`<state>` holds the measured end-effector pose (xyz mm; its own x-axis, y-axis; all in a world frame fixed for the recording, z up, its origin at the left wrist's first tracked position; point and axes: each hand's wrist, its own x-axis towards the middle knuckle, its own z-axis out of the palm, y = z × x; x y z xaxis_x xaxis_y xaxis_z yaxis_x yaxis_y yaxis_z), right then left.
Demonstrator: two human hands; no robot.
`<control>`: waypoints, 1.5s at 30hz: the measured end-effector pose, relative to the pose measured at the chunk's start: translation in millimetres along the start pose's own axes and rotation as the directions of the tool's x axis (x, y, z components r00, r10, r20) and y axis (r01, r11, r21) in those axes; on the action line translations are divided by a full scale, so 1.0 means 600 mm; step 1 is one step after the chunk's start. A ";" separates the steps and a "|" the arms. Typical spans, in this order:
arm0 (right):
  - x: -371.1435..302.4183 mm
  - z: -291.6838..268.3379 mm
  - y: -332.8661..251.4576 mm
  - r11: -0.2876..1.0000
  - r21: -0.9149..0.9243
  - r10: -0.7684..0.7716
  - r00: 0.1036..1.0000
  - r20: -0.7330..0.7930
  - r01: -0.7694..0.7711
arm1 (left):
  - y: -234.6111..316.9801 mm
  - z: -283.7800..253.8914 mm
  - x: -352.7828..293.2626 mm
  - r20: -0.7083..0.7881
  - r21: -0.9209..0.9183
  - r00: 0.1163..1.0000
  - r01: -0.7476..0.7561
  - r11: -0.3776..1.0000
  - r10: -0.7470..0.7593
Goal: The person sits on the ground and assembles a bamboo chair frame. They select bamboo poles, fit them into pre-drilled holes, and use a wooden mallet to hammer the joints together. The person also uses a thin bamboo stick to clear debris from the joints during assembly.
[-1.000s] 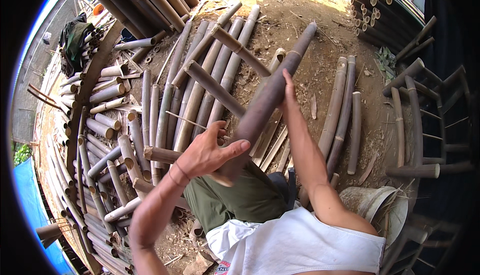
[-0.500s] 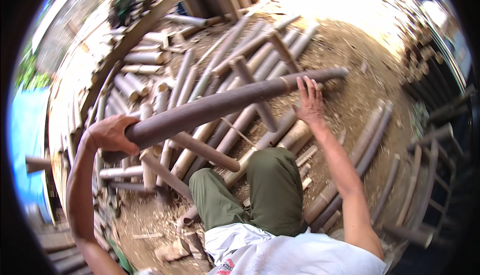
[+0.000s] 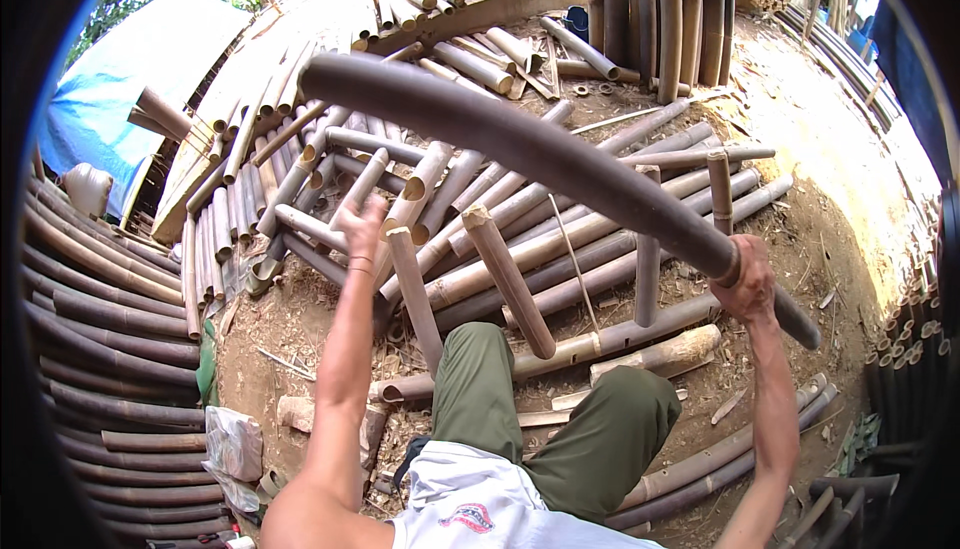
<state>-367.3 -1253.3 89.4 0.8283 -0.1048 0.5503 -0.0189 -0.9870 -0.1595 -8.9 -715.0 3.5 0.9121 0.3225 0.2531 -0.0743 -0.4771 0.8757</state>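
My right hand [image 3: 745, 279] is wrapped round a long dark bamboo pole [image 3: 520, 149] near its right end. From there the pole slants up to the far left, above the other bamboo. My left hand [image 3: 362, 224] is off the pole and blurred by motion, close to a short bamboo piece [image 3: 372, 177]; whether it touches that piece is unclear. Before my knees lies a bamboo pole with holes cut in it [image 3: 640, 329]. Short bamboo posts stand about it: two on the left, one a tilted post [image 3: 510, 284], and two on the right, one a slim post [image 3: 648, 259].
Stacked dark bamboo poles [image 3: 120, 349] fill the left side. Cut bamboo lengths [image 3: 470, 67] lie in heaps farther off. Tall bamboo poles [image 3: 665, 19] stand upright at the back. Two long poles [image 3: 720, 459] rest on the dirt at right. A plastic bag [image 3: 235, 444] sits at lower left.
My left hand has let go of the long pole and moved right. My right hand has moved right and down with the pole, whose left end has swung up and away. The view has shifted.
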 end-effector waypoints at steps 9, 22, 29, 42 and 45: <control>-0.013 -0.153 -0.086 0.992 0.115 0.019 0.979 0.202 -0.043 | -0.174 -0.004 -0.112 0.239 -0.009 0.941 0.249 0.968 -0.240; 0.170 -0.170 -0.126 0.949 0.233 -0.283 0.902 0.326 0.214 | 0.006 -0.238 -0.282 0.351 -0.215 0.935 0.141 0.966 -0.058; 0.262 -0.116 -0.229 0.776 0.171 -0.629 0.727 0.276 0.607 | 0.011 -0.293 -0.353 0.353 -0.056 0.935 0.056 0.997 -0.033; 0.236 -0.044 -0.250 0.684 0.177 -0.726 0.638 0.257 0.708 | 0.044 -0.311 -0.386 0.341 -0.059 0.940 0.021 0.998 0.000; 0.229 -0.052 -0.237 0.665 0.108 -0.736 0.624 0.262 0.739 | 0.044 -0.296 -0.391 0.337 0.118 0.941 -0.021 0.993 -0.020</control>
<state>-268.0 -1130.9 213.1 0.6774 0.6934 0.2458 0.6603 -0.7204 0.2125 -296.3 -657.9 40.1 0.9959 0.0380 0.0819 -0.0450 -0.5772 0.8154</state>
